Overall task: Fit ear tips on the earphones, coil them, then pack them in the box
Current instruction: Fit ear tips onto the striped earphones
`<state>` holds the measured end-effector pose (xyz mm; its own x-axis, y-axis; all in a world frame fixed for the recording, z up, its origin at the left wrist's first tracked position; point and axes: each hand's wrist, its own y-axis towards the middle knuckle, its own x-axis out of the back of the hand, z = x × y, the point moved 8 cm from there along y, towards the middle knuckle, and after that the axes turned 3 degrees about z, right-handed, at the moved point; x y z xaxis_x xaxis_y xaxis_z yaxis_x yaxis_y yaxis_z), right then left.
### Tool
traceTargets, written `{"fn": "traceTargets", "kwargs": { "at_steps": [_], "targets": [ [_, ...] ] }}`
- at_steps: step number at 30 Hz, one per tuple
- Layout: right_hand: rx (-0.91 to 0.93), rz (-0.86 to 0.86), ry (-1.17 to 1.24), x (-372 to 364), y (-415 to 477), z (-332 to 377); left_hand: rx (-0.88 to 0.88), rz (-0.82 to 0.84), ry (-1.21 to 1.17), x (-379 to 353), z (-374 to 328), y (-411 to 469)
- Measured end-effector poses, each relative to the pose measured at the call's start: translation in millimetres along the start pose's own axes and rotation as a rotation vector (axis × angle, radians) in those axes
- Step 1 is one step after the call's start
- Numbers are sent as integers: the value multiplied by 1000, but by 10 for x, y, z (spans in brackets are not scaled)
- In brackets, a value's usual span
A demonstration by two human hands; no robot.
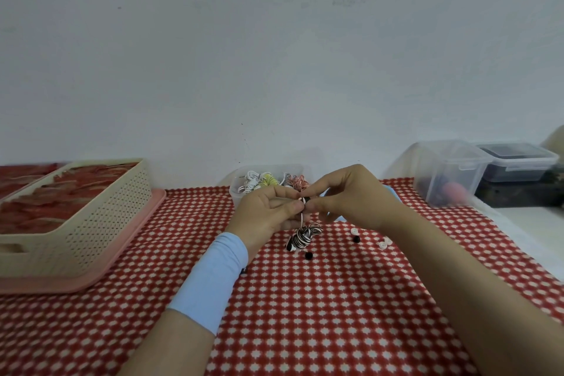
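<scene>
the left hand (268, 210) and the right hand (348, 195) both pinch 1 earbud (304, 200) between their fingertips, above the red cloth (335, 314). its striped cord (305, 236) hangs down to a bundle on the cloth. the clear box (236, 196) sits just behind the hands.

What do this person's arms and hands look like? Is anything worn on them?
Both are bare hands, no gloves. The left hand comes out of a plain light blue sleeve, a snug band over wrist and lower forearm only. The right hand and its arm wear nothing. No rings, watch or markings show.
</scene>
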<state>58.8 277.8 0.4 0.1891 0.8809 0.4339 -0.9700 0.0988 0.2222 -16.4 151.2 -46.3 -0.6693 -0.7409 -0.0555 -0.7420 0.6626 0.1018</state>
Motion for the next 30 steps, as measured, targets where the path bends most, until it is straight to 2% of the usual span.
{"fn": "traceTargets", "kwargs": {
  "at_steps": [7, 13, 17, 21, 24, 26, 30],
  "targets": [
    [4, -115, 96, -5, -3, -36, -68, -45, -26, 39, -69, -25],
    [-6, -95, 183, -9, 9, -108, -139, -69, 53, 47, -120, -47],
    [21, -159, 136, 29, 16, -120, -214, -106, 207, 81, -177, -35],
    [8, -148, 114, 7, 34, -139, -195, -80, 280, 97, -173, -15],
    [-9, -132, -137, 55, 68, -161, -218, -83, 513, 138, -211, 3],
    [-58, -43, -307, 55, 87, -200, -199, -107, 654, 165, -254, -1],
    [-181, 332, -567, -279, 31, -340, -106, -131, 807, 206, -277, -6]
  ]
}}
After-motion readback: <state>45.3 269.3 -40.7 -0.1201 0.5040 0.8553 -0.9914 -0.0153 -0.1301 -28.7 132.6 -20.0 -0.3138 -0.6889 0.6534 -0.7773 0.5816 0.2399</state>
